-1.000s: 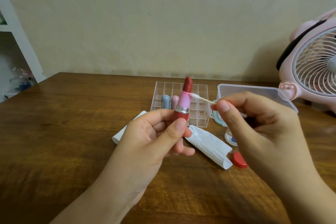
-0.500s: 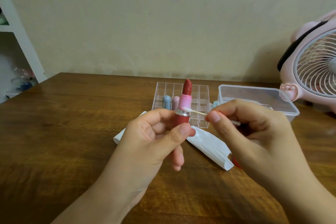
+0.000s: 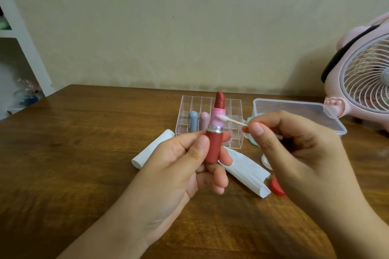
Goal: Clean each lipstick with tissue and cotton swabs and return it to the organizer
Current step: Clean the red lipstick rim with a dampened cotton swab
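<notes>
Holding the lipstick (image 3: 215,141) upright in your left hand (image 3: 185,166), you grip its red base between thumb and curled fingers, above the wooden table (image 3: 73,153). The red stick is wound out above a pink collar and a silver band. Your right hand (image 3: 294,153) pinches a cotton swab (image 3: 230,120) between thumb and fingers, and its white tip touches the pink collar on the right side. Behind the lipstick stands the clear organizer (image 3: 235,124), with a blue lipstick (image 3: 193,121) and a mauve lipstick (image 3: 204,120) standing side by side in its front compartments. A folded tissue (image 3: 246,171) lies on the table beneath your hands, and a red cap (image 3: 276,187) rests just beside its right end. A clear plastic box (image 3: 294,109) sits to the right of the organizer, and a pink fan (image 3: 362,82) stands at the far right.
</notes>
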`<state>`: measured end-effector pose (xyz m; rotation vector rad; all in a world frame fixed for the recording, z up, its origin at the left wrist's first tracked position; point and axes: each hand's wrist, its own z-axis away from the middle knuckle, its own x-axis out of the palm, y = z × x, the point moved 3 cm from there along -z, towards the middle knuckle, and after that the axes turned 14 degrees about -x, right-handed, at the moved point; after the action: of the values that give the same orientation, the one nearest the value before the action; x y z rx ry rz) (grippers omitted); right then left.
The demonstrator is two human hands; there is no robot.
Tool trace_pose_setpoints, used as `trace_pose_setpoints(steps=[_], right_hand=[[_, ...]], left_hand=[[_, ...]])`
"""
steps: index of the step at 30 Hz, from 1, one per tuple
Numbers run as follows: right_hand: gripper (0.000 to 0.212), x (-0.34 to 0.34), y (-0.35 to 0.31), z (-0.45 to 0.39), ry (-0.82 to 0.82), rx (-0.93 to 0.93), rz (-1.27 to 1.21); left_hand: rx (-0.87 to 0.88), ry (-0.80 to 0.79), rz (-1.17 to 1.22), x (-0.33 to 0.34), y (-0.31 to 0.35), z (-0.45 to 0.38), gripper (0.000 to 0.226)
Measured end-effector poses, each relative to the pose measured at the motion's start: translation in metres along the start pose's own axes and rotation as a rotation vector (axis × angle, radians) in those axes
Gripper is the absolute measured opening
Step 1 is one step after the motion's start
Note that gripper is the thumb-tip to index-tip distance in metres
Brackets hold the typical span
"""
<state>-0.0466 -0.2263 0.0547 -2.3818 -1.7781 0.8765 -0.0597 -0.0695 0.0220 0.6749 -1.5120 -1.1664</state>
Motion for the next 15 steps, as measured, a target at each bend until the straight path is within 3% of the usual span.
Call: trace_pose_setpoints(steps=[15], right_hand=[[0.018, -0.0009, -0.0022, -0.0005, 0.006, -0.021, -0.003]], left_hand=[[-0.023, -0.065, 0.035, 0.0025, -0.0004, 0.0019, 0.030]])
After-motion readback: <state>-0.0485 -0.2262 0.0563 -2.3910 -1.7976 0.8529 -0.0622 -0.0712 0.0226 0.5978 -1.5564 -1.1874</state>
